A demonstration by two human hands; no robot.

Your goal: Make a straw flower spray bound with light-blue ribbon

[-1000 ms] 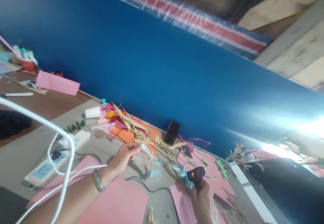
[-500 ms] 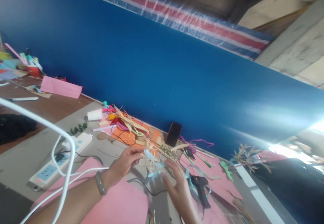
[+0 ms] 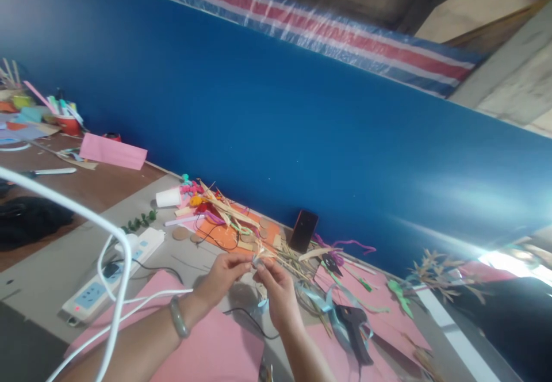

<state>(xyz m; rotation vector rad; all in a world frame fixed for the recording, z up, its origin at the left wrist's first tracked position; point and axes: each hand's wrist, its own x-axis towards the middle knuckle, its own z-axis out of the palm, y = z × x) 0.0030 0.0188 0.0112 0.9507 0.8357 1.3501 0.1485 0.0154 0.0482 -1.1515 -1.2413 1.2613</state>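
Observation:
My left hand [image 3: 226,275], with a bracelet on its wrist, has its fingertips pinched on a light blue ribbon [image 3: 256,261]. Thumb and fingers of my right hand [image 3: 278,290] close on the same bit from the other side, so the fingertips of both hands nearly meet. Most of the pinched piece is hidden by the fingers. Below them a blue ribbon end [image 3: 262,303] hangs beside my right hand. Just behind the fingertips lie pale dry strips [image 3: 264,249]. A black glue gun [image 3: 354,330] lies right of my right hand, with a longer loop of blue ribbon [image 3: 317,298] near it.
A white power strip [image 3: 114,275] and a looping white cable [image 3: 123,255] are at left. Pink paper [image 3: 211,347] lies under my forearms. A phone [image 3: 304,229] leans on the blue partition [image 3: 276,111]. Craft scraps and orange paper [image 3: 224,235] lie along the back.
My right hand, open before, has moved up to my left hand and closed its fingertips on the ribbon. The view has shifted slightly.

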